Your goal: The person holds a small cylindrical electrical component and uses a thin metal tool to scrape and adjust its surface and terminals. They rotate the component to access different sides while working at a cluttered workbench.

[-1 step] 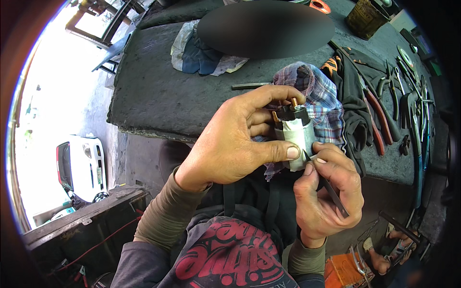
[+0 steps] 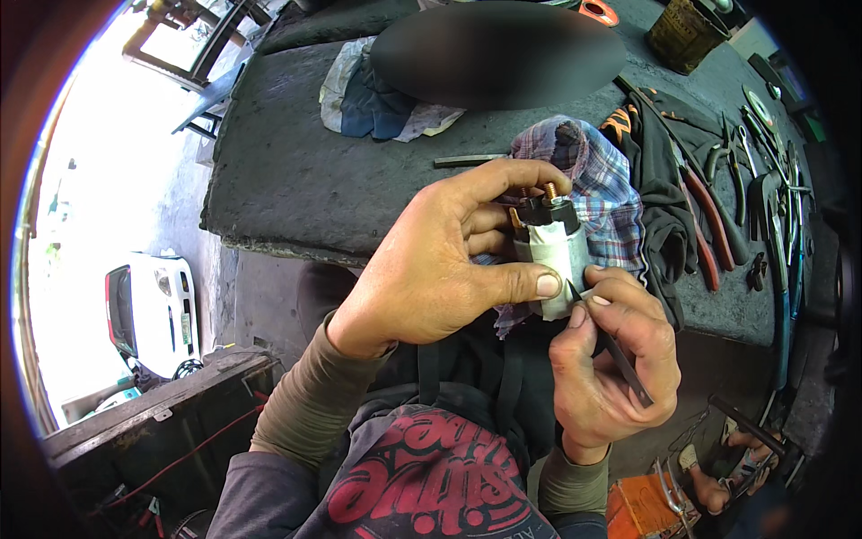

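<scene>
Though papery in front, metallic cylinder [image 2: 569, 259]

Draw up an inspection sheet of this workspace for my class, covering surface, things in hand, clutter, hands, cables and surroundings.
Surface: dark bench, with marks and a rough front edge.
Things in hand: silver cylindrical part with copper-coloured threaded studs on top and a white strip down its side; black pointed tool.
Clutter: plaid cloth behind the part; red-handled tool among others on the right; rusty can at the far right.
Hands: left hand grips the part; right hand holds the tool, its tip at the strip.
Cables: thin red cable, lower left.
Surroundings: white car, left.
</scene>
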Demonstrator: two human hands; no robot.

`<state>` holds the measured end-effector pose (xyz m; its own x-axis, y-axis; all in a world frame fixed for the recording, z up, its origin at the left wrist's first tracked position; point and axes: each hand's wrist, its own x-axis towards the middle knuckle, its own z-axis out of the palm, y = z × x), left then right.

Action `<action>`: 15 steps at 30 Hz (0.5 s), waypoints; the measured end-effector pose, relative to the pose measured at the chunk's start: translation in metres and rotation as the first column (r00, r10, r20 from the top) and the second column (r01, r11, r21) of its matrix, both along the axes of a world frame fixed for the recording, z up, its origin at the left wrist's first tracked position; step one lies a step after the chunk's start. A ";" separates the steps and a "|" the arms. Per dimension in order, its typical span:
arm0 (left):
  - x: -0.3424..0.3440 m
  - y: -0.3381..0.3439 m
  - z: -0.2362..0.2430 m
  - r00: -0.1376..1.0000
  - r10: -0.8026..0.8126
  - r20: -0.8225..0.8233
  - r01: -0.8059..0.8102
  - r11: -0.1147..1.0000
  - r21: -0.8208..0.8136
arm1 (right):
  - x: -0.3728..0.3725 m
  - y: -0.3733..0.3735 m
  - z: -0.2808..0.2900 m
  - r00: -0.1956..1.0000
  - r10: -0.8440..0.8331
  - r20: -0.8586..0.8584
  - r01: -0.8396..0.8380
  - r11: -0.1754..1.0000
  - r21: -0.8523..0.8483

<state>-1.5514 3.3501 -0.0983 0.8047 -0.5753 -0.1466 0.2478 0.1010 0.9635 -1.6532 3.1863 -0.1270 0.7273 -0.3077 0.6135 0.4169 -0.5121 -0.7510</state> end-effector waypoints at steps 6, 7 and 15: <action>0.004 -0.001 0.001 1.000 0.006 0.011 -0.007 1.000 0.007 | 0.004 -0.001 -0.002 1.000 0.003 0.019 -0.003 1.000 -0.004; 0.004 -0.001 0.001 1.000 0.005 0.006 -0.005 1.000 0.006 | 0.004 -0.001 -0.002 1.000 0.005 0.019 -0.005 1.000 -0.005; 0.005 0.000 -0.001 1.000 -0.003 0.014 0.003 1.000 0.002 | 0.003 -0.002 -0.002 1.000 0.004 0.008 -0.004 1.000 -0.014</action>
<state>-1.5467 3.3500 -0.0993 0.8048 -0.5775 -0.1370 0.2350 0.0980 0.9670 -1.6502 3.1848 -0.1290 0.7236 -0.2964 0.6233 0.4245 -0.5210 -0.7405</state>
